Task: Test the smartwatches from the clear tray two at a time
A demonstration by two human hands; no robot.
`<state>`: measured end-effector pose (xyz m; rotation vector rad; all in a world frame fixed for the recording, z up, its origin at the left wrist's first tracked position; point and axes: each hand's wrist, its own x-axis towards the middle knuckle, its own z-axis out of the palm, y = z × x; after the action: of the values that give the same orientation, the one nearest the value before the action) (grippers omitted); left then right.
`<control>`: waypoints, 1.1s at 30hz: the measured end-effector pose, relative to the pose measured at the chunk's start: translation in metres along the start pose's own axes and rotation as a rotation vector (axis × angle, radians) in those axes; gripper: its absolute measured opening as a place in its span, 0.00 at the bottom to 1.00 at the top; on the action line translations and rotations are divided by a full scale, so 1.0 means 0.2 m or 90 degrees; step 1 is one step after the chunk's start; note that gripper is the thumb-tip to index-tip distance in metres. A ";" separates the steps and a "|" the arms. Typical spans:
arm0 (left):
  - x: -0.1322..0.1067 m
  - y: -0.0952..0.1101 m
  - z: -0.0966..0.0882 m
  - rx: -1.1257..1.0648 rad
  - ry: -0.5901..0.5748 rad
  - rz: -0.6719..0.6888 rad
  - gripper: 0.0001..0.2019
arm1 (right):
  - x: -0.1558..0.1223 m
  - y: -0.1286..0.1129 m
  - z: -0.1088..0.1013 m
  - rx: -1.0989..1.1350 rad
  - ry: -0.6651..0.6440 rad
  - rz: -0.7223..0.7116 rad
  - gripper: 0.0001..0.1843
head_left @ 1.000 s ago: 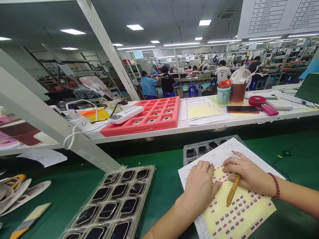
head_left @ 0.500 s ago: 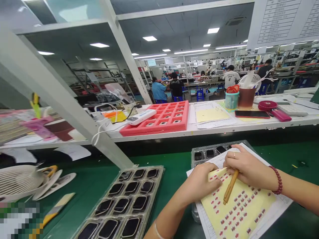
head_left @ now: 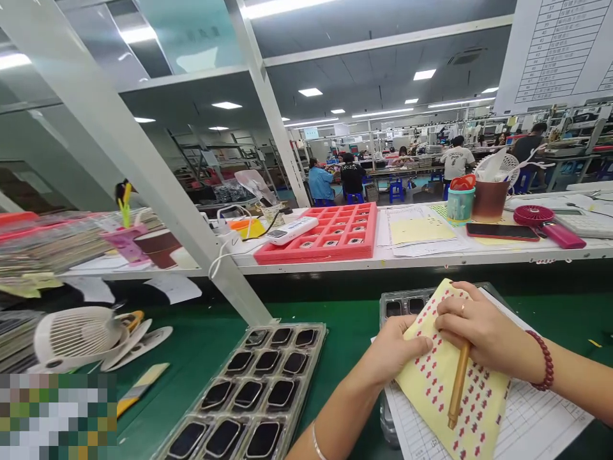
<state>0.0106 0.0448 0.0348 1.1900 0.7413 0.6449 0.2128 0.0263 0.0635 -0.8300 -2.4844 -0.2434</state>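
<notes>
My left hand [head_left: 389,351] pinches the left edge of a yellow sticker sheet [head_left: 421,377] dotted with small red arrow stickers, its thumb on top. My right hand [head_left: 483,329] is closed around a gold-brown pen [head_left: 458,390] that slants downward across the sheet. The right fingertips rest over the sheet's upper part; whether they also grip a sticker is hidden. Beneath the sheet lies a white printed form [head_left: 546,415] with table lines. Partly covered by the paper is a clear plastic tray [head_left: 405,299] holding dark square watch-like screens.
Left of my arms, another clear tray [head_left: 261,380] carries rows of square screens on the green mat. A white fan [head_left: 79,335] and a brush [head_left: 143,386] lie farther left. The shelf ahead holds a pink foam tray [head_left: 316,252], a phone [head_left: 502,232] and cups. A slanted post stands left.
The yellow sheet has been lifted and tilted up off the printed form, exposing more of the form. Both hands still hold on. The camera view has turned slightly left and up.
</notes>
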 end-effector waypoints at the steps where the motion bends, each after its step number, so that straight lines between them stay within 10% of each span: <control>1: 0.00 0.00 0.00 0.005 0.001 -0.005 0.24 | 0.00 0.00 0.00 -0.005 -0.015 -0.001 0.13; 12: 0.02 -0.03 0.04 0.055 -0.019 -0.027 0.19 | 0.02 0.01 -0.05 -0.007 -0.133 -0.017 0.10; 24: 0.03 -0.02 0.03 0.047 -0.008 -0.039 0.16 | -0.05 0.04 -0.01 0.024 0.048 -0.069 0.13; 33: 0.04 -0.01 -0.01 0.641 0.297 0.327 0.27 | -0.16 0.07 -0.15 0.120 0.034 0.243 0.07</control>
<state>0.0138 0.0514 0.0307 2.2378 1.2354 1.0419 0.2552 0.0125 0.0727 -1.1725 -2.2029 0.0994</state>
